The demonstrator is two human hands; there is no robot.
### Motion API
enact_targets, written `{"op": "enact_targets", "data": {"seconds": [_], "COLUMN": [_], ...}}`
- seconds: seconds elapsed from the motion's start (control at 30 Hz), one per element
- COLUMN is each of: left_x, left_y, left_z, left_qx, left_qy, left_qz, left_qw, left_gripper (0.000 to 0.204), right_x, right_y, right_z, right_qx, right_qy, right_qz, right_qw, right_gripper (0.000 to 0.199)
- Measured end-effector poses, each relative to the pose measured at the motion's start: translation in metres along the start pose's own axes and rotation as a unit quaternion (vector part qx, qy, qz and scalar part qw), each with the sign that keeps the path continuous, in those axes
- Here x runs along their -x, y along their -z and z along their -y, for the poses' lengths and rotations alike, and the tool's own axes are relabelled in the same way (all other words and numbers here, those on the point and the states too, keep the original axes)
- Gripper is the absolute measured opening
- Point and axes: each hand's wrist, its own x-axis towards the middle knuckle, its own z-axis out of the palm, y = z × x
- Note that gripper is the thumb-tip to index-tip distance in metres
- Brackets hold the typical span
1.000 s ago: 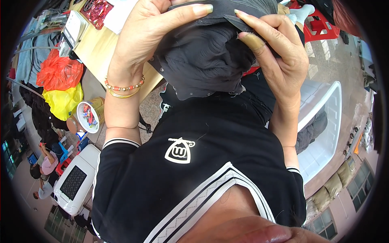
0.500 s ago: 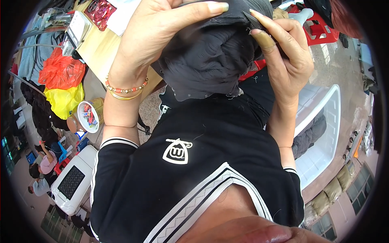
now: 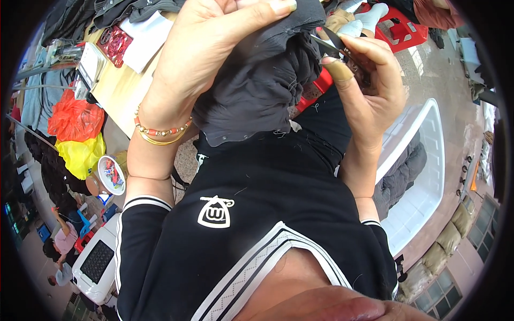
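Observation:
My left hand (image 3: 206, 48) grips a bunched dark grey garment (image 3: 257, 91) held up in front of my chest; a beaded and a gold bracelet circle that wrist. My right hand (image 3: 369, 88) holds a small pair of dark metal snips (image 3: 334, 41) against the upper right edge of the cloth, thumb pressed on the blade side. Loose threads hang from the garment's lower hem. My black shirt with a white emblem (image 3: 217, 211) fills the lower middle.
A wooden table (image 3: 120, 88) with papers and a red patterned box stands at upper left. Orange and yellow bags (image 3: 77, 136) hang beside it. A white plastic tub (image 3: 423, 176) holding dark cloth is at right. Red stools (image 3: 401, 29) stand above. People sit at lower left.
My right hand has moved its thumb and the snips closer onto the garment's upper edge. The left hand keeps its grip, and the cloth has shifted slightly upward.

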Motion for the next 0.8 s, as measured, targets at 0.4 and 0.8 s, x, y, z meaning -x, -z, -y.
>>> {"op": "enact_targets", "data": {"seconds": [0.4,0.8], "left_x": [-0.017,-0.009], "left_y": [0.002,0.005], "left_z": [0.011,0.012], "left_qx": [0.068,0.003], "left_qy": [-0.246,0.001], "left_qz": [0.271,0.008], "left_qw": [0.928,1.0], "left_gripper": [0.029,0.031], "right_x": [0.0,-0.002], "right_y": [-0.009,-0.01], "right_z": [0.004,-0.002], "right_qx": [0.061,0.048], "right_qy": [0.035,0.075], "right_qz": [0.027,0.036], "right_qw": [0.997,0.995], "right_gripper": [0.035,0.03]}}
